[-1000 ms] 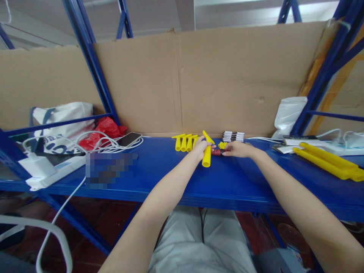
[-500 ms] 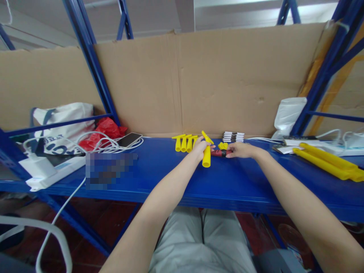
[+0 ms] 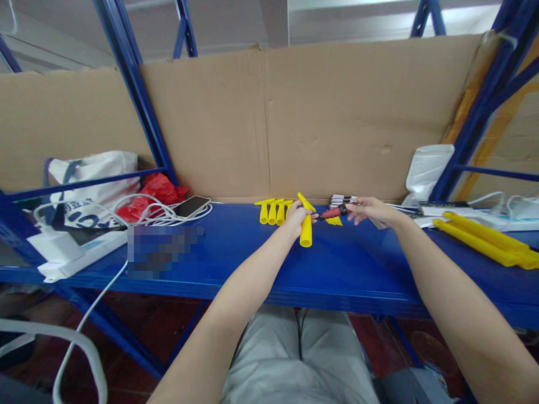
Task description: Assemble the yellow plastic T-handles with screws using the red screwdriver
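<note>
My left hand (image 3: 297, 217) is closed around a yellow T-shaped plastic piece (image 3: 306, 233), whose hollow round end points toward me. My right hand (image 3: 370, 211) grips the black end of a short red-and-black tool (image 3: 334, 212). The tool's narrow black tip points left, close to my left fingers; whether it touches them I cannot tell. Several similar yellow T-shaped pieces (image 3: 272, 214) stand in a row just left of my left hand. Under the tool lie small yellow parts (image 3: 334, 221), partly covered. A stack of white-and-black pieces (image 3: 340, 200) sits behind, partly hidden by my right hand.
The blue shelf (image 3: 236, 258) runs beneath my hands, with a cardboard sheet (image 3: 320, 123) behind. Long yellow pieces (image 3: 484, 238) lie at right near a white pouch (image 3: 427, 174). At left are a phone (image 3: 192, 207), white cables, a red bag (image 3: 158, 193) and a power strip (image 3: 84, 255).
My right hand has moved right and slightly back, tilting the red-and-black tool with its right end raised. My left hand stays in place on the yellow T-shaped piece.
</note>
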`<state>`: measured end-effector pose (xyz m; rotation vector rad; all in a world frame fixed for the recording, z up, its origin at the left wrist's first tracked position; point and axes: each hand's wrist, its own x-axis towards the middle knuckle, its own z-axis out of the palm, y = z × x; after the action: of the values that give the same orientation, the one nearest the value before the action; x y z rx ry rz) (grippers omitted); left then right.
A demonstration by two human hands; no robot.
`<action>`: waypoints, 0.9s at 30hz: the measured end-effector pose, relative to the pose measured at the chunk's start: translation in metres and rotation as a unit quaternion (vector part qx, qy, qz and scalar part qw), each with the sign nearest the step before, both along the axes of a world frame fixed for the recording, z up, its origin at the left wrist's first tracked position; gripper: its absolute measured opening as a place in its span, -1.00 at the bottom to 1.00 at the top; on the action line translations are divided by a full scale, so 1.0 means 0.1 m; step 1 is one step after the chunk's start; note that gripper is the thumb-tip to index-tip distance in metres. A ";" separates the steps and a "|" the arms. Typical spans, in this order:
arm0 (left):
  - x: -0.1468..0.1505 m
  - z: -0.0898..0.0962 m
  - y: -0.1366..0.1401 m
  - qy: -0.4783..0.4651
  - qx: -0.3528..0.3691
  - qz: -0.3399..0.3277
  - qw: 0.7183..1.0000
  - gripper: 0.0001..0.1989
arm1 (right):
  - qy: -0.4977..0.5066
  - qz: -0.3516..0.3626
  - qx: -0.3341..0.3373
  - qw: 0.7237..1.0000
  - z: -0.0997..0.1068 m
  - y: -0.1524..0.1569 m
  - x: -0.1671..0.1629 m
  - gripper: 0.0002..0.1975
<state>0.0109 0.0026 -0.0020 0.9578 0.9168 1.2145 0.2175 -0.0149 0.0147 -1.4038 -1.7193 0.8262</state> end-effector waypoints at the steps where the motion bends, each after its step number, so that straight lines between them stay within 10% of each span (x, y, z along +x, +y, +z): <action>1: 0.00 -0.01 0.00 -0.002 -0.003 0.003 1.000 -0.40 | 0.027 -0.017 0.012 0.999 0.01 -0.01 0.00 -0.69; 15: -0.02 -0.06 0.05 0.046 -0.021 0.004 0.999 -0.48 | 0.214 -0.211 0.216 0.929 0.05 0.13 0.12 -0.74; 27: -0.02 -0.08 0.08 0.051 -0.031 -0.056 0.997 -0.53 | 0.265 -0.170 0.236 0.919 0.08 0.12 0.07 -0.65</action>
<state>0.0093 0.0107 -0.0103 1.0160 0.9622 1.0451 0.2247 -0.0031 0.0227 -0.9866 -1.1121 0.4872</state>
